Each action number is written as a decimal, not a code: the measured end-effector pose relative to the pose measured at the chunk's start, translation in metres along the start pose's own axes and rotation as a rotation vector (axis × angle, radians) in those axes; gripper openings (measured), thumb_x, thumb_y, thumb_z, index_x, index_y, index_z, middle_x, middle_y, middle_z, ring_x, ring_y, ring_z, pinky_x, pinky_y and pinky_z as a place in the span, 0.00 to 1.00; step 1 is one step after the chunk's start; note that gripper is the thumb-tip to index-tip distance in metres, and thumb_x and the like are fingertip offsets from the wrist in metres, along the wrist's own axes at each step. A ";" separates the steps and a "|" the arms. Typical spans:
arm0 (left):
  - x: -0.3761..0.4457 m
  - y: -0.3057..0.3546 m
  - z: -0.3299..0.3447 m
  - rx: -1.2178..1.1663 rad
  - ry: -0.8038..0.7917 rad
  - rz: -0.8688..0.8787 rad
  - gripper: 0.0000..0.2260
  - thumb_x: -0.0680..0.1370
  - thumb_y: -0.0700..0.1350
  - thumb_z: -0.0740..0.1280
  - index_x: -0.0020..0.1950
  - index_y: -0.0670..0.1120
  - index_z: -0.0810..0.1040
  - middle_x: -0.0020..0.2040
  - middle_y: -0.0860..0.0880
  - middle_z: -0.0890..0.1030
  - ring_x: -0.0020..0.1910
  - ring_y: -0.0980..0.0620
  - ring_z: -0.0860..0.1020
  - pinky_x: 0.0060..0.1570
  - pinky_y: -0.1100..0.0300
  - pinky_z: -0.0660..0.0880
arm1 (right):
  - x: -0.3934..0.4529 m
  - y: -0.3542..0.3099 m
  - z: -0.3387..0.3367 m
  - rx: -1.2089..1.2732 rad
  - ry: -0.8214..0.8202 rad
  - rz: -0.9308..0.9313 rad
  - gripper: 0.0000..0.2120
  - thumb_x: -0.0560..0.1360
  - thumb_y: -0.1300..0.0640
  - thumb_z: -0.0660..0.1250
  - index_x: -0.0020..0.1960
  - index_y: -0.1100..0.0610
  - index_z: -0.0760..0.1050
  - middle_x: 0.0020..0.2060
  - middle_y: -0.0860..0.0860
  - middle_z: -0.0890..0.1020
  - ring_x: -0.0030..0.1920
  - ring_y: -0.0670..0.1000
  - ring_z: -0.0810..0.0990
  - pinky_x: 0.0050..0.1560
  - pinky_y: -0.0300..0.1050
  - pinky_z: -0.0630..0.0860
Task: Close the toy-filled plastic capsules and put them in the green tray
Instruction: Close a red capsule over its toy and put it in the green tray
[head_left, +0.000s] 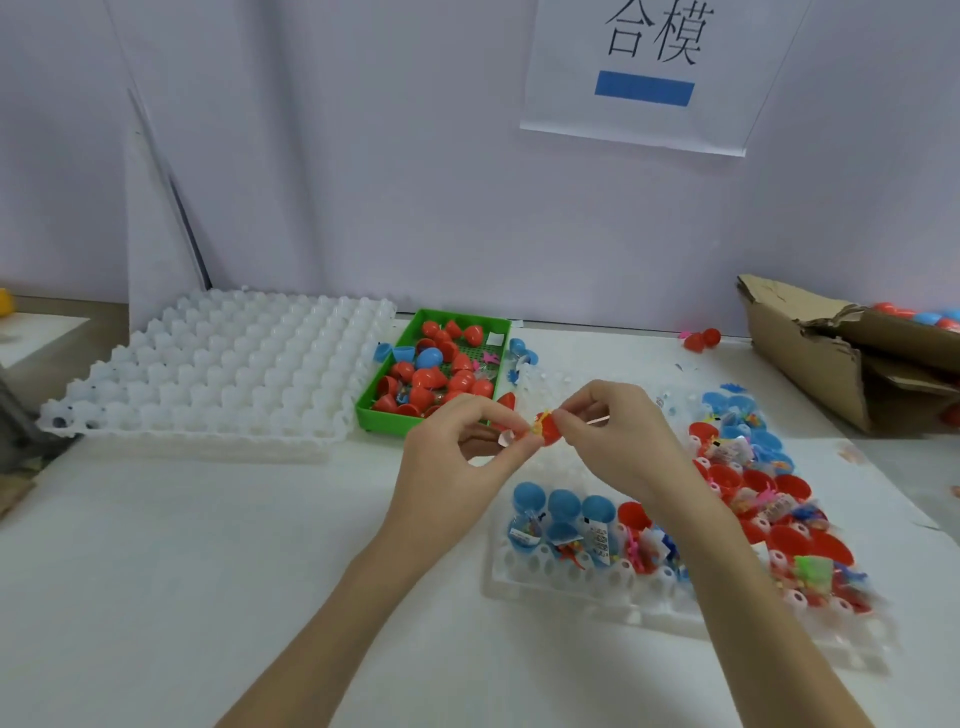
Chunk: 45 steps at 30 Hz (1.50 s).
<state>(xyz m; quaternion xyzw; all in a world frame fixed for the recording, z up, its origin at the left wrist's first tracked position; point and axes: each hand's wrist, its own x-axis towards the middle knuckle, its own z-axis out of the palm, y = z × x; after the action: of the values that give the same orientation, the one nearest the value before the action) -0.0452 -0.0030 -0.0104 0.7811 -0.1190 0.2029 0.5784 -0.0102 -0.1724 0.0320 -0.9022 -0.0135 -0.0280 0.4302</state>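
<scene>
Both hands meet above the table just in front of the green tray (379, 415). My right hand (613, 441) pinches a red capsule half (549, 431) with a yellow toy showing at its rim. My left hand (457, 447) pinches a small packet or paper (506, 438) against that half. The green tray holds several red capsules and one blue capsule (429, 358). To the right, a clear holder tray (571, 587) carries several open blue and red capsule halves with bagged toys in them.
A large white cell tray (208, 374) fills the left of the table. A torn cardboard box (810, 353) with more capsules sits at the back right. Loose red capsules (702, 340) lie near the wall. Blue halves (395, 354) lie beside the green tray.
</scene>
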 end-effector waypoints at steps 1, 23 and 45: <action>0.001 0.000 -0.001 -0.014 0.006 -0.009 0.05 0.75 0.42 0.79 0.48 0.46 0.86 0.47 0.53 0.85 0.48 0.54 0.84 0.49 0.63 0.81 | -0.004 0.000 0.003 0.112 -0.001 0.041 0.04 0.80 0.55 0.69 0.49 0.54 0.80 0.40 0.48 0.85 0.39 0.43 0.83 0.35 0.36 0.78; 0.006 -0.004 -0.012 -0.019 -0.014 -0.254 0.03 0.75 0.47 0.78 0.46 0.49 0.88 0.41 0.55 0.88 0.44 0.56 0.86 0.50 0.64 0.82 | -0.026 -0.004 0.019 0.763 -0.010 0.082 0.07 0.76 0.56 0.74 0.54 0.55 0.82 0.50 0.53 0.86 0.49 0.53 0.87 0.46 0.49 0.86; 0.003 0.001 -0.009 0.201 0.005 0.010 0.03 0.81 0.42 0.73 0.53 0.45 0.83 0.45 0.55 0.85 0.45 0.59 0.85 0.48 0.64 0.83 | -0.029 -0.001 0.035 0.692 0.053 -0.044 0.04 0.79 0.59 0.72 0.54 0.54 0.81 0.46 0.52 0.87 0.45 0.48 0.88 0.43 0.39 0.83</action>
<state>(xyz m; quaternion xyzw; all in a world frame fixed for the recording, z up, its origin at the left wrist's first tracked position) -0.0447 0.0050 -0.0066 0.8341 -0.1004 0.2185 0.4965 -0.0383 -0.1440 0.0091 -0.7014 -0.0306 -0.0544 0.7100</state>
